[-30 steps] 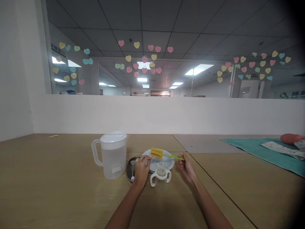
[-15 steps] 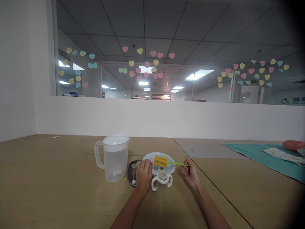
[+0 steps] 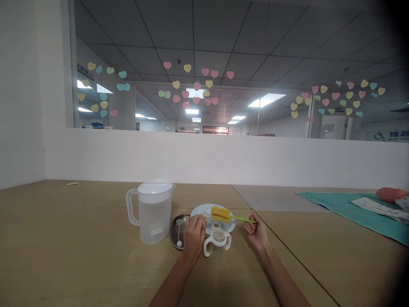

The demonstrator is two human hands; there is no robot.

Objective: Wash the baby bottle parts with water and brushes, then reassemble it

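My right hand (image 3: 256, 230) is closed round the green handle of a sponge bottle brush (image 3: 221, 214), whose yellow head lies level over a white plate (image 3: 198, 209). My left hand (image 3: 194, 233) is closed at the plate's left side, its fingers round a small clear thing that is mostly hidden. The brush head points toward these fingers. Between the hands stands a clear baby bottle (image 3: 218, 235) with a white two-handled collar and an uncovered mouth. A dark metal dish (image 3: 174, 233), partly behind my left hand, holds a straw (image 3: 179, 232) with a white weighted end.
A lidded translucent pitcher (image 3: 155, 217) stands left of the dish. At the far right a green cloth (image 3: 338, 204) carries a patterned cloth (image 3: 377, 210) and a reddish rounded object (image 3: 390, 195). A white wall (image 3: 204, 157) with a window above closes off the table's back.
The brush head has shifted slightly right, away from my left fingers, and my right hand has moved a little right with it. My left hand has also edged slightly right.
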